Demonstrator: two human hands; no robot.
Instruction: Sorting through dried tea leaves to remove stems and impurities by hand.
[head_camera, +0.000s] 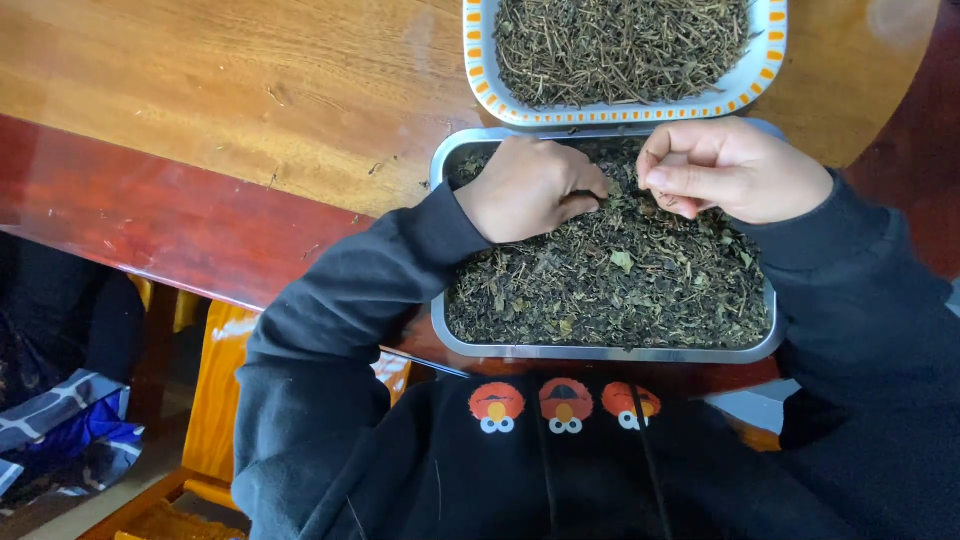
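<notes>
Brushed metal tray (600, 352) on glossy varnished wood table (250, 90).

Wooden table (250, 90) seen from above, its top a light grained board edged by a darker red-brown glossy border along the near side. Two containers lie directly on it, touching end to end: a rectangular metal tray (600, 352) near the table's edge, filled with dried green leaves (610, 285), and beyond it a white dish with an orange-patterned rim (480, 85), holding dried stems (620, 45). A few small crumbs (375, 168) lie on the board left of the tray.
</notes>
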